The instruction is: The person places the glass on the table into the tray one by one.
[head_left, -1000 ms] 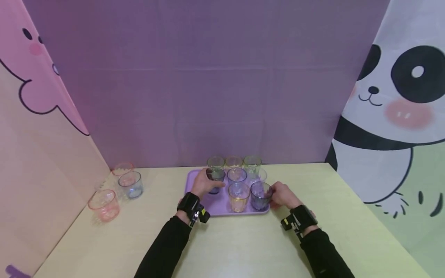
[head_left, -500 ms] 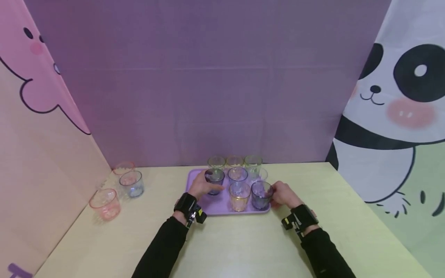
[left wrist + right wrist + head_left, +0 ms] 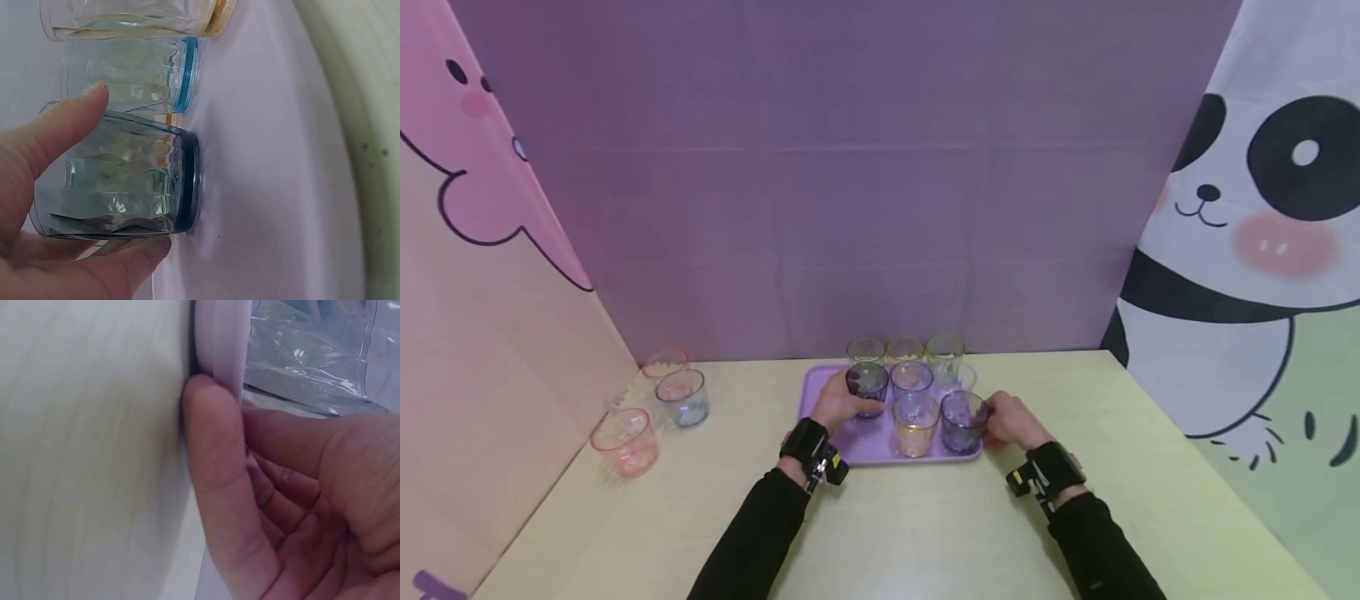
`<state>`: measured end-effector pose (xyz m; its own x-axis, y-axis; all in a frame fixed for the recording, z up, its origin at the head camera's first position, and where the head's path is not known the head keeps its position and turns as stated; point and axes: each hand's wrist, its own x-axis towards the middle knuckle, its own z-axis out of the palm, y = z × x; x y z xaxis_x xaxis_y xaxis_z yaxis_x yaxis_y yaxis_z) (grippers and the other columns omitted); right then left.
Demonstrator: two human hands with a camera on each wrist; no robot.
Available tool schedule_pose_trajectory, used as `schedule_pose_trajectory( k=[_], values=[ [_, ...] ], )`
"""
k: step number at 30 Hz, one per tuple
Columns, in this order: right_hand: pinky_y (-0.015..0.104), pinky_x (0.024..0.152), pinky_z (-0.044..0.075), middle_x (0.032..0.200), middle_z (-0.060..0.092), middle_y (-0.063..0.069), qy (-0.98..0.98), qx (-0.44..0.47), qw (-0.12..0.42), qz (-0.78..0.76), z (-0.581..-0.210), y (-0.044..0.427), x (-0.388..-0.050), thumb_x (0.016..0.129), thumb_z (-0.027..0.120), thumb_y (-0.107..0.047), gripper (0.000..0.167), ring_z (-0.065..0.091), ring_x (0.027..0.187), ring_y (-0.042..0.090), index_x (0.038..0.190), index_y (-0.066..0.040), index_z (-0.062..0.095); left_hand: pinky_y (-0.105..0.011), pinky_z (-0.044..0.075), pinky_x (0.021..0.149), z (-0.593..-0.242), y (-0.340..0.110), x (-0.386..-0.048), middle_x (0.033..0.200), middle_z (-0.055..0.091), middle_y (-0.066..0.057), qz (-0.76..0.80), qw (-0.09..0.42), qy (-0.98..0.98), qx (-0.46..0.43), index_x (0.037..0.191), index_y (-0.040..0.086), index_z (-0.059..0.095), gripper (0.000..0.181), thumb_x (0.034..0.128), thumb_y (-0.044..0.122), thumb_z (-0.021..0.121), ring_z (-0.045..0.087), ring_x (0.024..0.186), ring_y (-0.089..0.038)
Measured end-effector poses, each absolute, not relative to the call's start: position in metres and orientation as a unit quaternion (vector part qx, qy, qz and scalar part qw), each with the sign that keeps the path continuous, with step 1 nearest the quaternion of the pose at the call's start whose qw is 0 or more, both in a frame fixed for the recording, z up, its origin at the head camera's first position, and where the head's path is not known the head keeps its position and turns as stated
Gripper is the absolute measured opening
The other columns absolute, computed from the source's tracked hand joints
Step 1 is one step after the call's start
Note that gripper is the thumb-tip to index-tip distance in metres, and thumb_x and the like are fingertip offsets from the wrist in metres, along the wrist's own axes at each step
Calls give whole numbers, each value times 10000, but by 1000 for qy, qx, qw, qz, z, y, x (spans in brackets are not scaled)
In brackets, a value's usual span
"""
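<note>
My left hand [image 3: 837,403] grips a dark blue-grey glass [image 3: 867,382] at the left of the purple tray [image 3: 850,460]. In the left wrist view the thumb and fingers of that hand [image 3: 69,187] span the glass [image 3: 125,187], its base close above the tray [image 3: 275,187]. My right hand [image 3: 1017,423] is at the tray's right edge, beside a dark purple-grey glass [image 3: 964,423]. In the right wrist view the hand [image 3: 269,487] pinches the tray rim [image 3: 222,344]. Between these glasses stand a yellow glass [image 3: 916,429] and a bluish glass [image 3: 912,379].
Clear-sided glasses with greenish and pinkish rims [image 3: 945,354] line the tray's back, near the purple backdrop [image 3: 865,208]. On the left of the table [image 3: 910,533] stand a blue glass [image 3: 683,404], a pink glass [image 3: 628,450] and another pink-rimmed one [image 3: 665,363] behind.
The glass in my left hand has shifted slightly to the left and then back to the right, ending slightly nearer the bluish glass. My right hand has stayed at the tray edge.
</note>
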<state>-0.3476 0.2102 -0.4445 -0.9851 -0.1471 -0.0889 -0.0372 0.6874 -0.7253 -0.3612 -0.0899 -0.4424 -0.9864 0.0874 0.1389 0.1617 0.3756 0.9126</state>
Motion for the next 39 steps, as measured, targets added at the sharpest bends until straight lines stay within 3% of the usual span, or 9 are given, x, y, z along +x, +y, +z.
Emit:
schedule_pose_trajectory(
  k=[19,25,27,31,36,39],
  values=[
    [321,473,519,659,624,105,916,-44,76,-391,-448,210,-346,767,519,125,168,608,523,205,843,26,631,-457,329,993,-448,-92,-361,1182,563,-172,-540,26,-835,-103,1218,7,504,730,587,137,848,494,1119,-327],
    [314,477,518,689,636,113,919,-48,74,-384,-447,209,-347,741,508,138,200,611,532,207,855,34,635,-484,330,993,-441,-100,-356,1213,529,-215,-499,21,-860,-106,1235,-50,456,720,577,-58,748,470,1138,-362],
    [312,479,518,704,638,113,921,-47,71,-381,-446,208,-347,726,492,153,230,611,537,205,867,38,634,-481,344,988,-437,-105,-355,1228,508,-249,-486,32,-866,-112,1249,-82,436,663,619,-117,639,457,1154,-382],
    [311,481,519,710,640,113,924,-41,70,-374,-445,206,-348,732,491,155,234,611,536,203,874,38,635,-427,417,935,-429,-123,-353,1171,548,-267,-452,107,-877,-119,1210,-110,485,504,707,-126,461,514,1105,-369],
    [312,486,521,715,640,111,924,-42,70,-374,-445,206,-348,751,512,131,198,610,538,202,869,31,635,-403,464,852,-415,-157,-348,1039,631,-213,-419,191,-886,-55,1115,-55,587,313,815,25,553,595,975,-317],
    [316,483,521,694,633,111,923,-44,65,-376,-444,207,-346,775,532,106,153,609,529,203,867,32,630,-431,452,839,-408,-178,-347,1023,627,-227,-383,215,-898,-18,1095,-56,599,329,818,121,610,585,961,-340]
  ],
)
